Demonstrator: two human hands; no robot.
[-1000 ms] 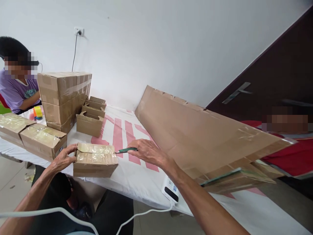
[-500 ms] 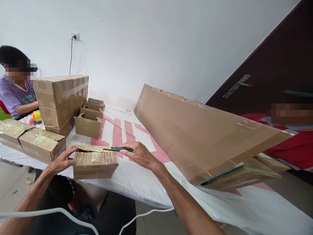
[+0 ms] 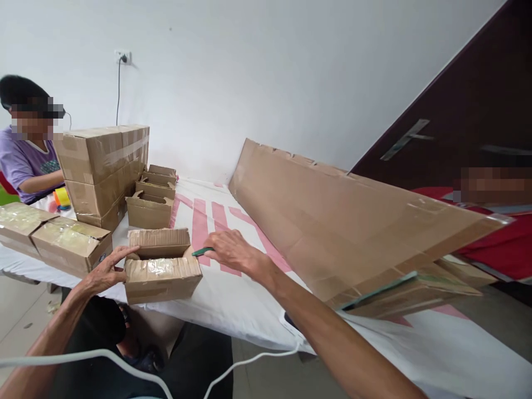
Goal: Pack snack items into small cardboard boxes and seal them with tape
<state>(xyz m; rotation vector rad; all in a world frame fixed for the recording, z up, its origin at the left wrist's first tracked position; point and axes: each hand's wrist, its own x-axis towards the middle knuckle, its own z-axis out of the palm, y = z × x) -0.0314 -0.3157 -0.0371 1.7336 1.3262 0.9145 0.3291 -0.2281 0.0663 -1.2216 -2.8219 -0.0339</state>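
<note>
A small cardboard box (image 3: 163, 282) with clear tape on top sits near the table's front edge. Its far flap (image 3: 159, 238) stands raised, leaving a dark gap along the top. At the box's left end my left hand (image 3: 103, 271) grips it, the index finger reaching over the top edge and the thumb against the side. A green box cutter (image 3: 202, 251) is closed in my right hand (image 3: 235, 249), just beyond the box's right end. The cutter's tip lies by the box's far right corner; whether the blade touches it I cannot tell.
Stacked taped boxes (image 3: 103, 149) and several open small boxes (image 3: 149, 209) stand at the left. Two closed boxes (image 3: 70, 238) lie nearer. A large cardboard carton (image 3: 332, 221) leans at right. One person (image 3: 29, 160) sits at left, another (image 3: 490, 244) at right.
The box's far flap has swung up and the top now gapes. My right hand has drawn the box cutter off the top toward the right end. My left hand's index finger reaches farther over.
</note>
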